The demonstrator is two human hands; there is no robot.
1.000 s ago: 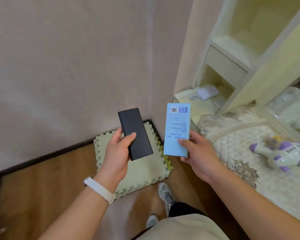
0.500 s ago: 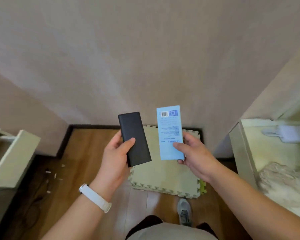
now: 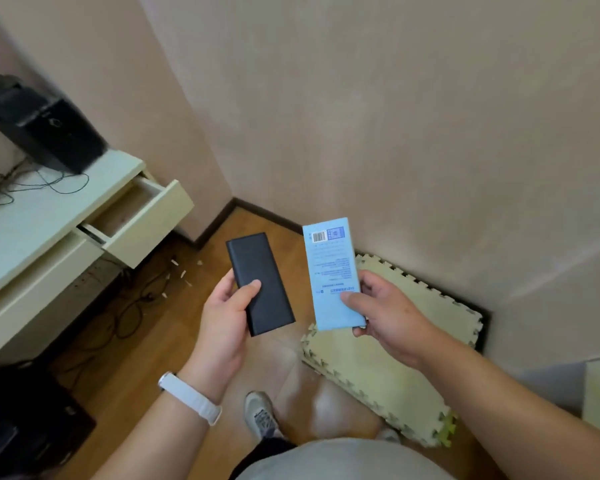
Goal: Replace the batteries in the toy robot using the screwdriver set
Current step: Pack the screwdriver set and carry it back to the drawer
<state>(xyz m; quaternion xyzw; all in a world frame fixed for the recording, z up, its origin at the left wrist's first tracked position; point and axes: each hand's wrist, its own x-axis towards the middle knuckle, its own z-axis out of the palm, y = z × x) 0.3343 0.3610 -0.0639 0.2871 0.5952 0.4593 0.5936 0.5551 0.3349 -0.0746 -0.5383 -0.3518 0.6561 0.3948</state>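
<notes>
Hands hold the same two things as a second ago, but the view has swung well to the left: the bed with the purple-and-white toy robot, visible then at the right, is gone from sight, and a pale tabletop point(image 3: 32, 216) with an open drawer point(image 3: 142, 220) now fills the left side. That suggests the person is turning away from the toy while still carrying the kit, so the battery job proper has not begun; no screw or battery cover is in view.

The left hand point(image 3: 222, 323) grips a flat black case point(image 3: 260, 282), thumb pressed on its face and fingers point(image 3: 227, 282) wrapped behind its edge. The case is a slim rectangle with rounded corners and a matte, faintly grained surface; it is probably the screwdriver set, though nothing visible confirms this. The right hand point(image 3: 385, 313) pinches a light blue sleeve point(image 3: 333, 271), thumb on front and fingers behind. It looks like thin, smooth card, printed with small text and a barcode at the top, likely the case's outer packaging. The two items are apart, side by side.

A white band point(image 3: 191, 398) circles the left wrist. Below lie glossy wooden floor point(image 3: 146, 368) and soft, pale green foam mats point(image 3: 388, 368) with toothed interlocking edges. A dark, blurred box point(image 3: 39, 123) sits on the tabletop beside loose thin cables.
</notes>
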